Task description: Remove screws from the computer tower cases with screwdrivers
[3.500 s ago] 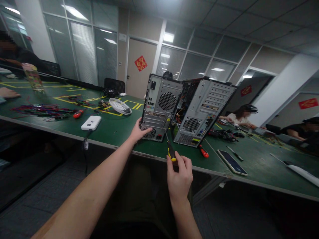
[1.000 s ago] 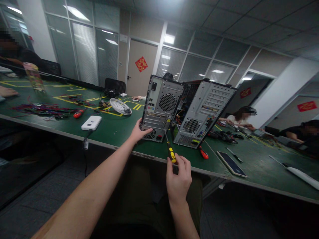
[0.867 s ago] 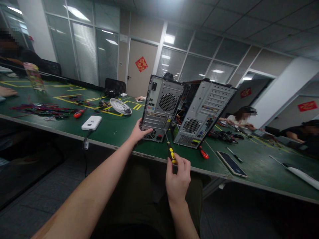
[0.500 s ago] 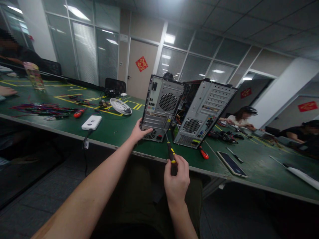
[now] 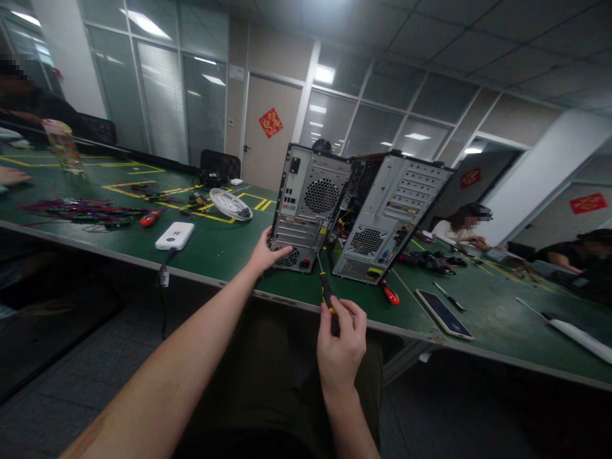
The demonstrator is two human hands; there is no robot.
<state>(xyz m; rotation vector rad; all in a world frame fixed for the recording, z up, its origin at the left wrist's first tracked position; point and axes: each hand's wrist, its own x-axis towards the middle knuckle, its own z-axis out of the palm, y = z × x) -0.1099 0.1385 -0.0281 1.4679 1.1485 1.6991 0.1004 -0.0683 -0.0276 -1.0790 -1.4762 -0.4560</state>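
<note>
Two metal computer cases stand side by side at the table's front edge, backs toward me. My left hand [image 5: 266, 253] grips the lower left side of the left computer case [image 5: 306, 217], its thumb lying across the back near the lower fan grille. In my right hand [image 5: 342, 335] is a black and yellow screwdriver [image 5: 327, 287], its handle between my closed fingers. The screwdriver's tip meets the lower right edge of the left case's back. Close by on the right is the other computer case [image 5: 389, 217], tilted in view.
On the green table [image 5: 210, 255] lie a white power bank [image 5: 174, 236], a wire bundle [image 5: 86, 211], a white racket-like object [image 5: 231, 204], a red screwdriver [image 5: 391, 293] and a phone [image 5: 444, 313]. People sit at both sides.
My right hand has shifted slightly right and its fingers have moved on the screwdriver's handle, covering more of the yellow ring. My left hand keeps its place on the case.
</note>
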